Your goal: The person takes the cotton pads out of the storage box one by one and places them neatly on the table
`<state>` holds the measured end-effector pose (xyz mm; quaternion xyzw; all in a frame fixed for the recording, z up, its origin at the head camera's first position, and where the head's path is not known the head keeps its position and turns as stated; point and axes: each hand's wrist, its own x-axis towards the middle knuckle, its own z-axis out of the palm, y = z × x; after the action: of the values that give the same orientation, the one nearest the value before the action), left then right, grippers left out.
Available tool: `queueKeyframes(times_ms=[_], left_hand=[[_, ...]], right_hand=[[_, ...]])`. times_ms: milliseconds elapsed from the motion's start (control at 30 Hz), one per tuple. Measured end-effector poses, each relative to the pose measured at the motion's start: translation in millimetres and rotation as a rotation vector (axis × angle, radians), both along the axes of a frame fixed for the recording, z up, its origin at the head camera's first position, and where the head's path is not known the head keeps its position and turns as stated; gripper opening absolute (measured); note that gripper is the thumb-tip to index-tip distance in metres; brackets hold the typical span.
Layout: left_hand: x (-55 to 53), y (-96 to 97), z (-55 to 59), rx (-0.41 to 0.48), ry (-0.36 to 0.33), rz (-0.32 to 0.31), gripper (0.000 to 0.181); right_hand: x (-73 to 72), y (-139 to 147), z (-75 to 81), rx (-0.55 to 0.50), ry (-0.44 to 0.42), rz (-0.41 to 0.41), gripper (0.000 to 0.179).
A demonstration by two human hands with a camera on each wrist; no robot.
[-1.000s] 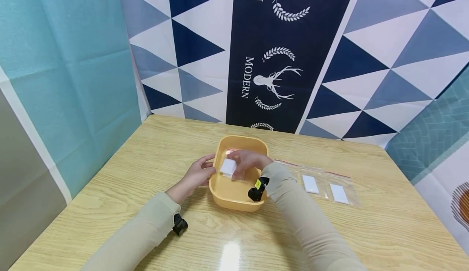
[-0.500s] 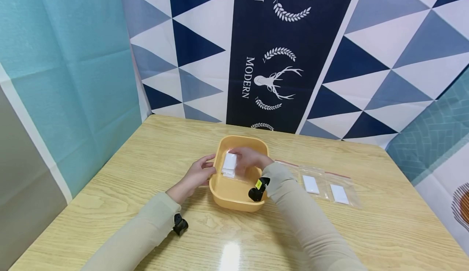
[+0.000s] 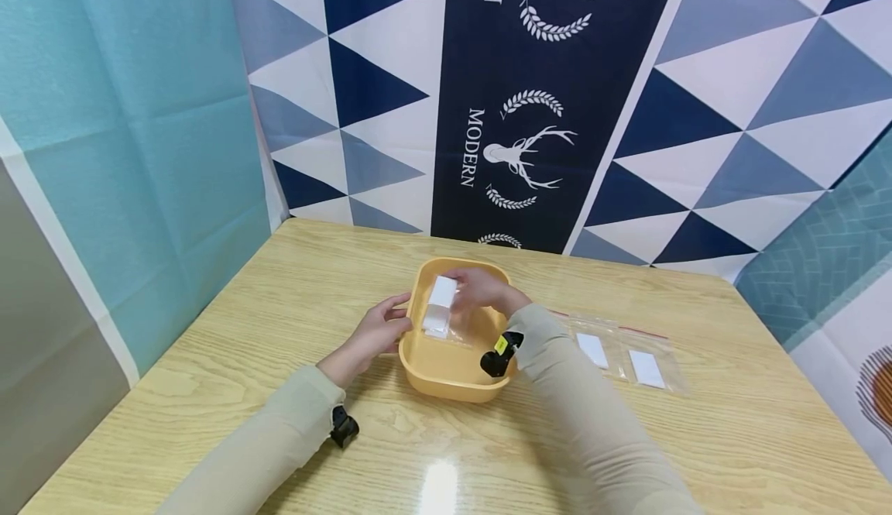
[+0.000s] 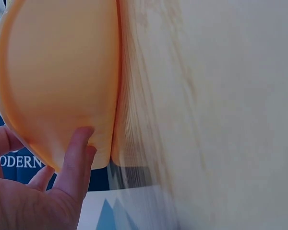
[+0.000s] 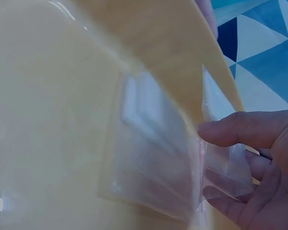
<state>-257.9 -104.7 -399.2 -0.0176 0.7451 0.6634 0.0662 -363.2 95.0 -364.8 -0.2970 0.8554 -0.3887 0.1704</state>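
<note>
A yellow-orange plastic basin (image 3: 446,368) stands on the wooden table. My left hand (image 3: 376,331) grips its left side, thumb at the rim; in the left wrist view, fingers (image 4: 77,158) lie against the outer wall (image 4: 57,72). Inside the basin, my right hand (image 3: 481,289) pinches a clear zip bag (image 3: 443,290) with a white slab in it. The right wrist view shows this bag (image 5: 225,165) tilted up between thumb and fingers. Beneath it, clear bags with white slabs (image 5: 151,103) overlap on the basin floor; their exact number is hard to tell.
To the right of the basin, clear zip bags with white slabs (image 3: 647,369) lie flat on the table (image 3: 753,422), partly hidden by the right sleeve (image 3: 592,406). A patterned cloth (image 3: 376,97) hangs behind the table, and a teal one (image 3: 139,135) on the left.
My right hand has risen slightly toward the basin's far right, lifting a bag's white slab away from those below. The left hand and basin have stayed put.
</note>
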Motion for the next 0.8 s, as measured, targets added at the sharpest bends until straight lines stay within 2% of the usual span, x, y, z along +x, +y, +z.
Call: queueKeyframes(times_ms=[100,300,500,800], left_hand=[[-0.8,0.0,-0.3,0.004,0.002,0.001,0.057],[0.4,0.2,1.5,0.014,-0.014,-0.004,0.058],[0.4,1.0,1.1,0.016,-0.010,-0.010,0.060],[1.4,2.7,0.9,-0.005,-0.021,0.020,0.058]], right_hand=[[-1.2,3,3.3,-0.005,0.016,-0.025,0.063],[1.4,8,13.5,-0.011,-0.009,-0.122,0.070],[8.5,14,25.1,-0.035,-0.004,-0.148,0.070],[16.2,23,36.0,-0.023,0.028,-0.200,0.070]])
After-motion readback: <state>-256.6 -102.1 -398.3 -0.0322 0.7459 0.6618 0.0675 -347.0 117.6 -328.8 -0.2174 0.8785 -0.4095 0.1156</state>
